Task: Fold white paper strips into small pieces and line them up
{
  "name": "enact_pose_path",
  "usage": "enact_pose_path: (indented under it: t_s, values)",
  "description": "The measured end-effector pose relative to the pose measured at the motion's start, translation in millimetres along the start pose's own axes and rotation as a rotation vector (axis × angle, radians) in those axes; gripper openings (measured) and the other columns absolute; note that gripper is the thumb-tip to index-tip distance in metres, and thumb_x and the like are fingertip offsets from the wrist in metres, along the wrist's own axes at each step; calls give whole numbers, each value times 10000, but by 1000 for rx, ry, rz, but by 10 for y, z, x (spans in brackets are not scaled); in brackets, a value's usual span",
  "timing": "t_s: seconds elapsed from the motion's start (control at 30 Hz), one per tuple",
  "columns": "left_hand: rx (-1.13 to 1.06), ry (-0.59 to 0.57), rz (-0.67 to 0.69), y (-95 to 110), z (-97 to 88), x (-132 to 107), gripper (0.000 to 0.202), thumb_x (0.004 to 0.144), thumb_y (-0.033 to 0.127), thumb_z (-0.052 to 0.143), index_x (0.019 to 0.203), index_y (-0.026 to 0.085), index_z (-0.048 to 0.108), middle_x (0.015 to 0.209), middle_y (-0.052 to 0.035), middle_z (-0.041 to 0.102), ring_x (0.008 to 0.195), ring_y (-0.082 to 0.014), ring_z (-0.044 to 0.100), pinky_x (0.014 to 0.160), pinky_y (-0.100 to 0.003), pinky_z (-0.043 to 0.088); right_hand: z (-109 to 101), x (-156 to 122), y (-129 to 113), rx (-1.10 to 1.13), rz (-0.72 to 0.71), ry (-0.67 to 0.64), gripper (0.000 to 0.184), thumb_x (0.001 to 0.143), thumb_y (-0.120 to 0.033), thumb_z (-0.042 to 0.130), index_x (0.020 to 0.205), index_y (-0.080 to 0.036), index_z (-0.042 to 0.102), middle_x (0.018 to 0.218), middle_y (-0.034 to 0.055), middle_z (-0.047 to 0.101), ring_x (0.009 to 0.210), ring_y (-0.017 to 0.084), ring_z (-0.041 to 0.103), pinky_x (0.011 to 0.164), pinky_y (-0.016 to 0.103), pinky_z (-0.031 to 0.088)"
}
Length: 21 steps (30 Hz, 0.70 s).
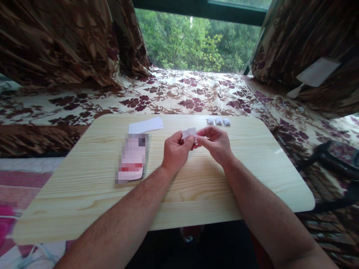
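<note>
A small folded piece of white paper (189, 132) is held up above the middle of the table. My left hand (178, 148) pinches its lower left part, thumb on top. From the other side, my right hand (215, 144) grips its right edge between thumb and fingers; the fingertips partly hide the fold. Just beyond my right hand, three small folded white paper pieces (219, 121) with raised peaks sit in a row. Left of my left hand lies a stack of white paper strips (146, 125).
A partly pixelated phone (133, 157) lies on the left of the light wooden table (196, 194). Past the table's far edge is a ledge with flowered cloth (190, 93), below a window between curtains. A dark chair (333, 164) stands at the right, and a white lamp-like object (318, 72) behind it.
</note>
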State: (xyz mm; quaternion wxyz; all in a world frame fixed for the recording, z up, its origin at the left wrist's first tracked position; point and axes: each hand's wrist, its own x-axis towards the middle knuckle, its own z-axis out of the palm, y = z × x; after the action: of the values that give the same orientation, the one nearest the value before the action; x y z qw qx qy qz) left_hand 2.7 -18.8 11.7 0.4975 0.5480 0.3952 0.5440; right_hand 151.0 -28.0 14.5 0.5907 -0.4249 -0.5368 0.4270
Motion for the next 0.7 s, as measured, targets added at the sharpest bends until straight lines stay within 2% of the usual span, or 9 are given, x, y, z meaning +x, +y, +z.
enact_pose_path:
  t_s: [0.17,0.47,0.7]
  values:
    - [-23,2,-11,19,6,-5,264,807,412,728,840,152,699,688,-14,715,587,-128,665,567,-233,540,13,-8,-8,33,14,13,327,713,-456,818,827,-191,664,790,13,692,637,144,657,621,313,594]
    - [-41,3,-4,24,33,-18,291,783,431,751,825,146,704,690,-26,721,576,-128,656,562,-237,542,8,7,19,29,9,4,160,806,-315,738,820,-172,668,686,4,677,594,136,630,605,299,548]
    - [-66,-12,-3,22,42,-27,256,783,394,760,797,144,709,690,-32,725,567,-128,652,553,-232,531,22,15,13,48,18,4,133,790,-276,712,770,-177,624,655,-12,647,582,121,593,593,279,512]
